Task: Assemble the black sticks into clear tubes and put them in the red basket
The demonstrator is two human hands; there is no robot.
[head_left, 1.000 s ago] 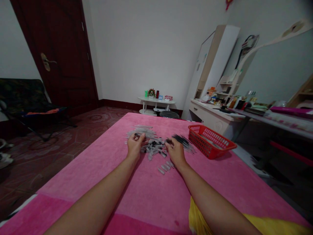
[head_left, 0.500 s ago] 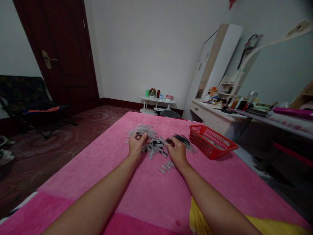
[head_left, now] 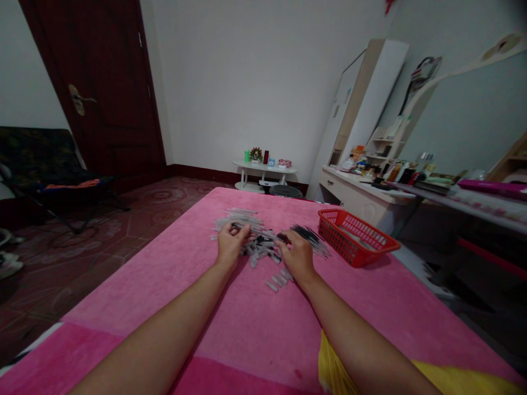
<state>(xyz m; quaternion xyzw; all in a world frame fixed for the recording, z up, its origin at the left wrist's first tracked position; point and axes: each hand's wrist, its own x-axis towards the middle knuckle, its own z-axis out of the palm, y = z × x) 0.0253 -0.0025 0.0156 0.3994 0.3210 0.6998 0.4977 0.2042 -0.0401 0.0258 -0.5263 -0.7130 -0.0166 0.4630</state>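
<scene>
My left hand (head_left: pixel 231 242) is closed in a pinch on a slim pen with a dark part near the fingertips. Beyond that hand lies a heap of clear pen barrels (head_left: pixel 239 215), side by side. My right hand (head_left: pixel 297 253) pinches a small dark piece, too small to name. Between the hands is a jumbled pile of short clear and black pen parts (head_left: pixel 260 249). Several clear pen caps (head_left: pixel 280 280) lie in a row nearer me. Thin black refills (head_left: pixel 308 236) are fanned out just past my right hand.
A red plastic basket (head_left: pixel 354 258) with something pale inside stands on the pink cloth (head_left: pixel 247 312) to the right. Yellow fabric (head_left: pixel 333 362) lies under my right forearm. Farther back are a low white table (head_left: pixel 263 169) and a cluttered dresser (head_left: pixel 362 192).
Both hands keep nearly the same place and pinch, with only a slight shift of the fingers. The piles look unchanged.
</scene>
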